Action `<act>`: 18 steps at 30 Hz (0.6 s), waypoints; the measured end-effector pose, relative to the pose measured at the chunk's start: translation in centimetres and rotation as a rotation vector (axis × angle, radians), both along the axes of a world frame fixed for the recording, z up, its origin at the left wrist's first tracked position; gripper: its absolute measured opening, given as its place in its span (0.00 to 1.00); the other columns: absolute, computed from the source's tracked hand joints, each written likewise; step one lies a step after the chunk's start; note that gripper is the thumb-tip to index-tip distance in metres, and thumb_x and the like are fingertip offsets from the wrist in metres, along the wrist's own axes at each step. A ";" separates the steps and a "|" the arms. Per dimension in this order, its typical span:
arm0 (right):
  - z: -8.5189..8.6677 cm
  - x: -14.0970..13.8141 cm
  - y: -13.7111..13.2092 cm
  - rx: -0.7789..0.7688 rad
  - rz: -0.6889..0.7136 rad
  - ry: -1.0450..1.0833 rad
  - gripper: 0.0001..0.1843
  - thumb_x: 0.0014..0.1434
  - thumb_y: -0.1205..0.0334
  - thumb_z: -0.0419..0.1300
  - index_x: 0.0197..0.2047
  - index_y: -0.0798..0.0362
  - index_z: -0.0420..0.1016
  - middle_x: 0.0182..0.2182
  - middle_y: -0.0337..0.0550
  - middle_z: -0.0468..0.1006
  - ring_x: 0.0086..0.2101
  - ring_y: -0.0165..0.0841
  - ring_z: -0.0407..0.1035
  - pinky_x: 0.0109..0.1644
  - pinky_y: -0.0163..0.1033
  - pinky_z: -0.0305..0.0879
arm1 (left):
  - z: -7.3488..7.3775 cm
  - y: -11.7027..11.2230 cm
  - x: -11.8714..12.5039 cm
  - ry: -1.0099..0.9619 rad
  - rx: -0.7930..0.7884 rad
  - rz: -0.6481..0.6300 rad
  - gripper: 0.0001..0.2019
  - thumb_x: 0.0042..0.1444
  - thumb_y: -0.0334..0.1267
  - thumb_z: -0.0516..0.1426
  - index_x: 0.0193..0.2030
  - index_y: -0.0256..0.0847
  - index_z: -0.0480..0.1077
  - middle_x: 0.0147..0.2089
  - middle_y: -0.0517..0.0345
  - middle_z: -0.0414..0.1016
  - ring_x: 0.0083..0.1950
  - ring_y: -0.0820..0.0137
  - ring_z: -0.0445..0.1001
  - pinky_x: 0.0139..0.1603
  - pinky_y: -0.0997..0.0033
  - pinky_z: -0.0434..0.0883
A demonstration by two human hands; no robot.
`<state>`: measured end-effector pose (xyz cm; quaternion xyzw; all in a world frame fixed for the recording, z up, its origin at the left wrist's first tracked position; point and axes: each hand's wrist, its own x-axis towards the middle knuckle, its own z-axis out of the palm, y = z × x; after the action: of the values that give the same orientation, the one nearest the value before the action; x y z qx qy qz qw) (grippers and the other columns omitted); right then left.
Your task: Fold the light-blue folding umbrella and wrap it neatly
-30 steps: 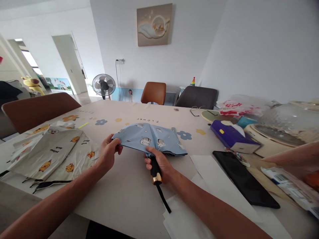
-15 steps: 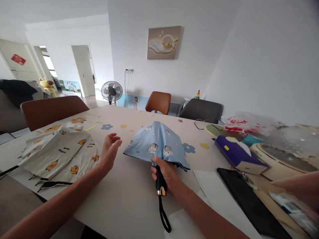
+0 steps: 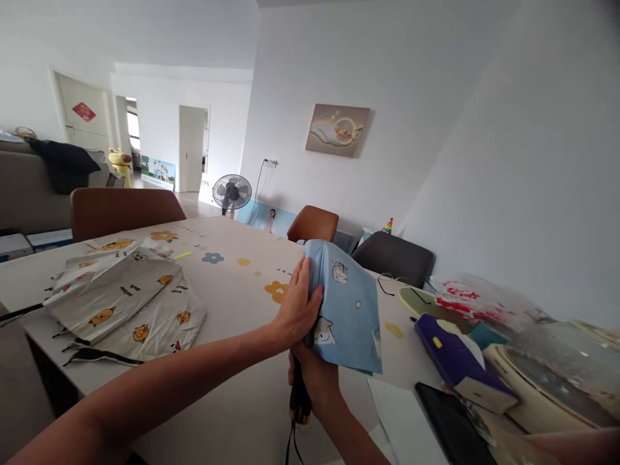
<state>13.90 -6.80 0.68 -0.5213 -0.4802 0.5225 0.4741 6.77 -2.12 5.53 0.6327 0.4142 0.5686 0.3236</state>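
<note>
A light-blue folding umbrella (image 3: 353, 316), printed with white cat-like figures, is collapsed but loosely spread, its cloth hanging to the right. My right hand (image 3: 317, 381) is closed around its black handle (image 3: 300, 395), which has a gold-coloured end and a wrist strap. My left hand (image 3: 298, 307) lies flat against the umbrella's left side, fingers stretched out and pointing up. Part of my right hand is hidden behind my left hand and the cloth. To the left, a second umbrella, cream-coloured with yellow cartoon figures (image 3: 130, 297), lies loosely folded on the table.
The table (image 3: 232, 387) wears a cream cover with flower prints. To the right are a purple tissue box (image 3: 460, 361), a black flat object (image 3: 453, 423), eyeglasses (image 3: 387, 284), plastic bags (image 3: 479, 300) and a lidded container (image 3: 547, 381). Another person's arm (image 3: 576, 445) shows at the lower right.
My left hand has moved right, from beside the blue umbrella onto its left side. The blue umbrella has turned and its cloth is gathered to the right. The view has tilted.
</note>
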 end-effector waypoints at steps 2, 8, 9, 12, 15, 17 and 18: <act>0.2 0.4 0.1 -0.017 0.009 -0.022 0.20 0.49 0.56 0.56 0.11 0.52 0.57 0.08 0.35 0.59 0.10 0.25 0.56 0.17 0.34 0.54 | 1.0 0.4 0.2 -0.087 -0.032 0.004 0.32 0.56 0.45 0.49 0.65 0.43 0.41 0.68 0.52 0.39 0.67 0.63 0.40 0.64 0.60 0.43; 1.5 1.7 0.3 -0.055 0.172 -0.062 0.18 0.48 0.55 0.55 0.13 0.53 0.59 0.10 0.33 0.60 0.11 0.24 0.57 0.18 0.33 0.56 | 4.0 1.5 -1.1 -0.363 -0.186 -0.070 0.23 0.48 0.50 0.56 0.50 0.41 0.64 0.49 0.47 0.70 0.50 0.58 0.68 0.49 0.59 0.64; 1.7 1.8 0.3 -0.069 0.215 -0.047 0.18 0.47 0.55 0.55 0.13 0.53 0.58 0.10 0.32 0.60 0.11 0.24 0.57 0.18 0.33 0.55 | 4.4 1.9 -1.5 -0.409 -0.259 -0.119 0.22 0.46 0.50 0.58 0.46 0.40 0.66 0.45 0.47 0.72 0.46 0.58 0.70 0.46 0.60 0.67; 2.1 1.9 0.5 -0.139 0.330 0.014 0.16 0.45 0.53 0.56 0.16 0.53 0.59 0.10 0.31 0.59 0.11 0.24 0.57 0.18 0.32 0.55 | 5.3 3.2 -2.6 -0.547 -0.496 -0.305 0.21 0.40 0.46 0.62 0.40 0.36 0.68 0.39 0.46 0.74 0.40 0.59 0.73 0.39 0.61 0.71; 2.7 1.7 1.2 -0.181 0.383 0.039 0.15 0.45 0.51 0.56 0.19 0.54 0.61 0.11 0.30 0.60 0.12 0.23 0.57 0.20 0.32 0.56 | 5.7 4.6 -3.6 -0.663 -0.608 -0.474 0.20 0.38 0.41 0.64 0.39 0.36 0.69 0.38 0.47 0.75 0.39 0.60 0.74 0.40 0.60 0.72; 3.3 1.4 1.9 -0.184 0.401 0.031 0.15 0.45 0.51 0.57 0.20 0.54 0.61 0.12 0.31 0.61 0.13 0.24 0.58 0.21 0.32 0.57 | 5.9 5.5 -4.1 -0.722 -0.607 -0.544 0.19 0.39 0.40 0.63 0.40 0.35 0.69 0.37 0.47 0.75 0.38 0.60 0.74 0.41 0.60 0.72; 3.7 1.3 2.3 -0.180 0.407 0.017 0.15 0.46 0.51 0.57 0.20 0.54 0.62 0.12 0.32 0.62 0.13 0.24 0.58 0.21 0.32 0.58 | 6.0 5.9 -4.3 -0.746 -0.597 -0.564 0.19 0.40 0.40 0.63 0.40 0.35 0.69 0.37 0.47 0.75 0.38 0.60 0.74 0.41 0.60 0.72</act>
<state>15.20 -4.52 4.36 -0.4496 -0.5230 0.6522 0.3145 2.43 3.74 11.53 0.3557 0.2290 0.5034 0.7534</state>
